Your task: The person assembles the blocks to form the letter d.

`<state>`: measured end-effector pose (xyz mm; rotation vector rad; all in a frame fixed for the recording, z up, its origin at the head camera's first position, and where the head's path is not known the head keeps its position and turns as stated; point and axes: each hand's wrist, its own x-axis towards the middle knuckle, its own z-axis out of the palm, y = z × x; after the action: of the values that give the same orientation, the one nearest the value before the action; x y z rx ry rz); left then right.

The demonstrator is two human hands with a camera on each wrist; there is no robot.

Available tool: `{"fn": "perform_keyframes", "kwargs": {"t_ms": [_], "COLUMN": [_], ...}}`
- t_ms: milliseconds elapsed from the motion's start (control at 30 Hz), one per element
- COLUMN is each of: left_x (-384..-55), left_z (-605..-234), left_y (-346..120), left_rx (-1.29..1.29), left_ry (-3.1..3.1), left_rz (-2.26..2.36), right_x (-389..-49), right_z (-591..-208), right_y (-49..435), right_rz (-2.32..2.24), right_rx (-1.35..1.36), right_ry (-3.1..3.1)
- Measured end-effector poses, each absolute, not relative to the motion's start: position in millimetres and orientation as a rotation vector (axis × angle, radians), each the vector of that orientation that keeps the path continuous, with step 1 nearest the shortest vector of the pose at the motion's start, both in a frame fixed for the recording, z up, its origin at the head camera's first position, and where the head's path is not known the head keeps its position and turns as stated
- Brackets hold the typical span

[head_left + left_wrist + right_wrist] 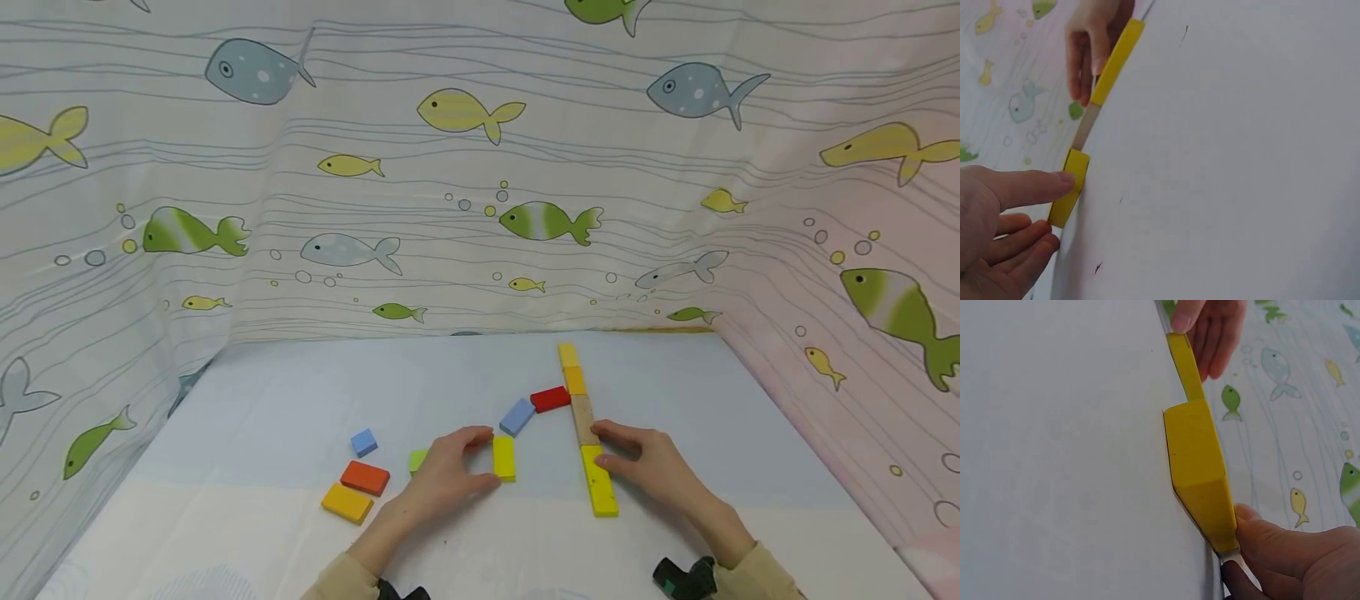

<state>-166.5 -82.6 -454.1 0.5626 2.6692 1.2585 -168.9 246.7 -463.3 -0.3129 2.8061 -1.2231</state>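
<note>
A long row of blocks runs away from me right of centre: a yellow block (602, 492) nearest, a plain wooden block (582, 417), then smaller orange-yellow ones (574, 380). The thumb and fingertips of my right hand (654, 467) touch the row's right side, by the join of the wooden and yellow blocks. Left of the row, my left hand (444, 471) pinches a separate yellow block (505, 460) lengthwise, thumb at its near end and forefinger at its far end. Beyond it a blue block (517, 417) and a red block (551, 399) lead slantwise to the row.
Left of my left hand lie a small blue block (363, 442), an orange-red block (365, 477) and an orange-yellow block (347, 503). A green block (417, 460) is partly hidden behind that hand. A fish-printed curtain (465, 192) surrounds the white table (262, 417).
</note>
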Motion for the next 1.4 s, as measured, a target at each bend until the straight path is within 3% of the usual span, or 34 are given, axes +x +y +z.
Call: {"fn": "perform_keyframes", "kwargs": {"t_ms": [1400], "left_x": [-171.9], "left_z": [-459.6], "left_y": [-79.4], "left_rx": [0.528], "left_ry": [2.66], "left_rz": [1.277], "right_x": [-169.1], "right_z": [-465.0], "right_y": [246.7], "right_rz": [-1.222], "right_rx": [-0.307], "right_ry": [2.803]}}
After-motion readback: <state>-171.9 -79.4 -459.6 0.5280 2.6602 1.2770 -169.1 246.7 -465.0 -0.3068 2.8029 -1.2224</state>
